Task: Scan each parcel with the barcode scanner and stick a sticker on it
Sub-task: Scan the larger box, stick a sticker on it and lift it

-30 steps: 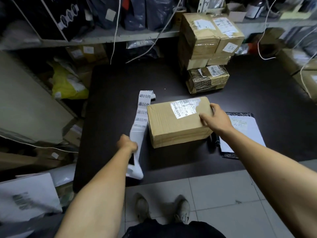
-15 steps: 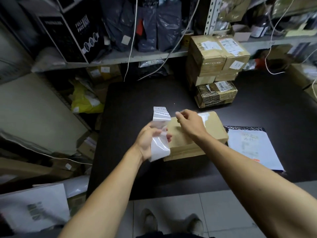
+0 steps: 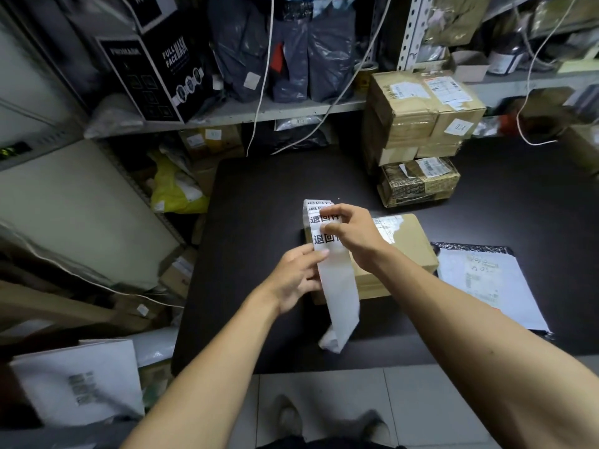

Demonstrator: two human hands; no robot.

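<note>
A long white sticker strip point(image 3: 337, 286) printed with black characters hangs above the dark table point(image 3: 259, 222). My left hand point(image 3: 296, 277) grips the strip at its left edge. At the upper printed stickers, my right hand point(image 3: 351, 230) pinches the strip with fingertips. Behind both hands a brown cardboard parcel point(image 3: 411, 244) with a white shipping label lies flat on the table. To its right lies a white mailer bag point(image 3: 486, 283). No barcode scanner is visible.
A stack of taped cardboard parcels point(image 3: 418, 124) stands at the table's back. Shelves with dark bags and a black mask box point(image 3: 152, 69) run behind. White cables hang over the shelf. Boxes and a yellow bag point(image 3: 176, 189) crowd the floor at left.
My left hand lifted the sticker strip off the table and raised it over the parcel. My right hand left the parcel's edge and came to pinch the strip's top.
</note>
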